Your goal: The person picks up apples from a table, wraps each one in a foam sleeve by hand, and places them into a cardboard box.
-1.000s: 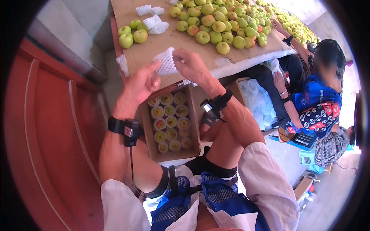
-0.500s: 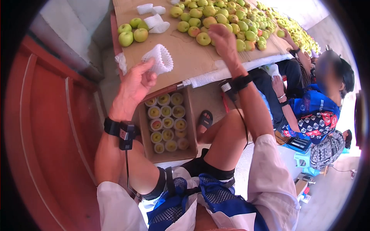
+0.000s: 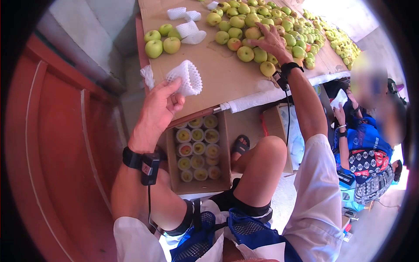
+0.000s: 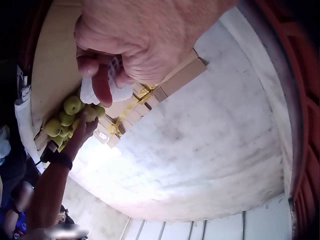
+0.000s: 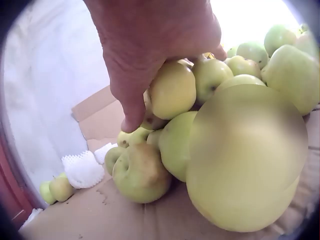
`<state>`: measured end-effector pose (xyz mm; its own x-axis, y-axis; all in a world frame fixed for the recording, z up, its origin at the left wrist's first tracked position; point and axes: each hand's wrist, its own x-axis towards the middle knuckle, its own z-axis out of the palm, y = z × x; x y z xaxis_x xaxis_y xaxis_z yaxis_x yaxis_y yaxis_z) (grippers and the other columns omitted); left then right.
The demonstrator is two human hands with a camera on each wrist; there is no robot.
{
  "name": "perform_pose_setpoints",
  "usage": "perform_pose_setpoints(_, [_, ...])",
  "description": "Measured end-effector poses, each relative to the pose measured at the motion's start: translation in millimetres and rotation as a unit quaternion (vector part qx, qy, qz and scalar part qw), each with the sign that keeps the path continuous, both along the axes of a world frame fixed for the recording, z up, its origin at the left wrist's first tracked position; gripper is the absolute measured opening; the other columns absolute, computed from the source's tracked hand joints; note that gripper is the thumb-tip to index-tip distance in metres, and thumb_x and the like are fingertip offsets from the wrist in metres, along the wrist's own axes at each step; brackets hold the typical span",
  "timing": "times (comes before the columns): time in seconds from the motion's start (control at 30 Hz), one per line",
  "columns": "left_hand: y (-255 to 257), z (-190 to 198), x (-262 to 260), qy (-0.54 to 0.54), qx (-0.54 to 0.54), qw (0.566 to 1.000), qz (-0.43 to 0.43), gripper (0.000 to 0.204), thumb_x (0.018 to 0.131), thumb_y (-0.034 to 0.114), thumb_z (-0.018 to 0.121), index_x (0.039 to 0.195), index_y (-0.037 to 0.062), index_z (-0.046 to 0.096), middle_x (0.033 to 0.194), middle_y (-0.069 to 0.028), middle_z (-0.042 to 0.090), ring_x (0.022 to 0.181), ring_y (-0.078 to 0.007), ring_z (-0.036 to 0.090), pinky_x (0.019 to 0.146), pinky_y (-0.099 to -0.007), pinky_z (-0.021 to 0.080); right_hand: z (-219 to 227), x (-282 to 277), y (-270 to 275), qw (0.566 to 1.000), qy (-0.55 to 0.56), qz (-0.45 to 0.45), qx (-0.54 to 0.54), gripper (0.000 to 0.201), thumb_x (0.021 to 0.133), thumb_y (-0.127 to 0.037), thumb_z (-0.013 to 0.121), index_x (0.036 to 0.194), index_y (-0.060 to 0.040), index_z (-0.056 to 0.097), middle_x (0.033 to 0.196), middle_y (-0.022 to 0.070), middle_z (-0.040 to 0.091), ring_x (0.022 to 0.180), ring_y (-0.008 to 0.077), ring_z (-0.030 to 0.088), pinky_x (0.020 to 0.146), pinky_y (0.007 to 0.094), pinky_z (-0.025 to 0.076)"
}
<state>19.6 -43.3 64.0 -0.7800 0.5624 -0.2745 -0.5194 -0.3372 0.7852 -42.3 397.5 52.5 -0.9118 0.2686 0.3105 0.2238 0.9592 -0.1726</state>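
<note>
A white foam net sleeve point(image 3: 186, 78) is pinched between the thumb and fingers of my left hand point(image 3: 160, 102), its toothed mouth spread toward the right. My right hand point(image 3: 274, 43) reaches over the pile of green and reddish apples point(image 3: 260, 55), fingers spread. In the right wrist view the thumb and fingers of that hand point(image 5: 160, 55) straddle a yellow-green apple point(image 5: 173, 90); whether they press on it is unclear. The left wrist view shows the sleeve point(image 4: 120, 92) partly hidden behind the left hand's fingers point(image 4: 102, 87).
Several apples point(image 3: 153, 48) and loose foam sleeves point(image 3: 187, 29) lie on the cardboard-covered table point(image 3: 209, 83). Below its edge stands a carton point(image 3: 224, 174) holding sleeved apples in rows. Another box point(image 3: 275, 122) and a seated person point(image 3: 366, 144) are at the right.
From holding the sleeve with the left hand, my right hand has moved away to the apple pile, and its fingers have spread over the apples. The left hand still holds the sleeve.
</note>
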Motion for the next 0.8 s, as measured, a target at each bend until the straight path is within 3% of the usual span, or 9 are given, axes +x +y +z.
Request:
perform_pose_setpoints(0.07, [-1, 2, 1, 0.001, 0.004, 1.000, 0.001, 0.019, 0.099, 0.022, 0.068, 0.112, 0.0089, 0.064, 0.096, 0.0022, 0.065, 0.068, -0.0084, 0.057, 0.057, -0.0224, 0.039, -3, -2, -9, 0.999, 0.018, -0.011, 0.025, 0.081, 0.074, -0.066, 0.077, 0.144, -0.0304, 0.056, 0.135, 0.0225, 0.050, 0.131, 0.0411, 0.050, 0.108, 0.0540, 0.041])
perform_pose_setpoints(0.2, [-4, 3, 0, 0.003, 0.003, 1.000, 0.002, 0.018, 0.099, 0.021, 0.068, 0.112, 0.0089, 0.064, 0.096, 0.0023, 0.065, 0.068, -0.0084, 0.058, 0.057, -0.0223, 0.039, -9, -5, -20, 0.997, 0.043, -0.052, 0.032, 0.073, 0.075, -0.063, 0.078, 0.138, -0.0301, 0.061, 0.124, 0.0213, 0.053, 0.118, 0.0405, 0.057, 0.099, 0.0480, 0.048])
perform_pose_setpoints(0.3, [-4, 5, 0, 0.008, 0.010, 1.000, 0.009, 0.018, 0.100, 0.021, 0.067, 0.113, 0.0082, 0.064, 0.096, 0.0018, 0.066, 0.067, -0.0081, 0.057, 0.057, -0.0225, 0.040, -15, 2, -27, 0.992, 0.117, -0.008, 0.038, 0.070, 0.073, -0.058, 0.080, 0.134, -0.0280, 0.065, 0.119, 0.0184, 0.055, 0.112, 0.0374, 0.059, 0.097, 0.0462, 0.048])
perform_pose_setpoints(0.4, [-4, 2, -1, 0.010, 0.013, 1.000, 0.015, 0.019, 0.102, 0.020, 0.064, 0.117, 0.0073, 0.063, 0.096, 0.0016, 0.066, 0.066, -0.0071, 0.056, 0.057, -0.0227, 0.040, -13, 10, -37, 0.990, 0.140, 0.022, 0.028, 0.067, 0.072, -0.056, 0.082, 0.131, -0.0278, 0.067, 0.116, 0.0162, 0.055, 0.110, 0.0368, 0.059, 0.095, 0.0462, 0.049])
perform_pose_setpoints(0.5, [-4, 0, -1, 0.010, 0.012, 1.000, 0.022, 0.019, 0.102, 0.020, 0.064, 0.117, 0.0077, 0.063, 0.096, 0.0020, 0.066, 0.067, -0.0072, 0.056, 0.057, -0.0230, 0.040, -10, 17, -56, 0.990, 0.116, 0.047, 0.063, 0.065, 0.076, -0.055, 0.080, 0.134, -0.0309, 0.064, 0.131, 0.0158, 0.053, 0.119, 0.0370, 0.058, 0.099, 0.0462, 0.050])
perform_pose_setpoints(0.6, [-5, -1, -2, 0.008, 0.012, 1.000, 0.027, 0.018, 0.102, 0.019, 0.065, 0.116, 0.0077, 0.063, 0.096, 0.0022, 0.065, 0.068, -0.0074, 0.056, 0.057, -0.0230, 0.040, -15, 14, -76, 0.990, 0.107, 0.092, 0.016, 0.065, 0.076, -0.055, 0.081, 0.134, -0.0312, 0.064, 0.133, 0.0151, 0.052, 0.122, 0.0366, 0.058, 0.101, 0.0450, 0.050])
perform_pose_setpoints(0.8, [-7, -5, -6, 0.000, 0.002, 0.999, 0.052, 0.016, 0.102, 0.018, 0.066, 0.114, 0.0074, 0.063, 0.095, 0.0016, 0.065, 0.069, -0.0076, 0.054, 0.057, -0.0229, 0.040, -20, 11, -87, 0.984, 0.140, 0.074, -0.084, 0.067, 0.074, -0.052, 0.083, 0.133, -0.0279, 0.064, 0.130, 0.0163, 0.052, 0.123, 0.0363, 0.056, 0.104, 0.0435, 0.048])
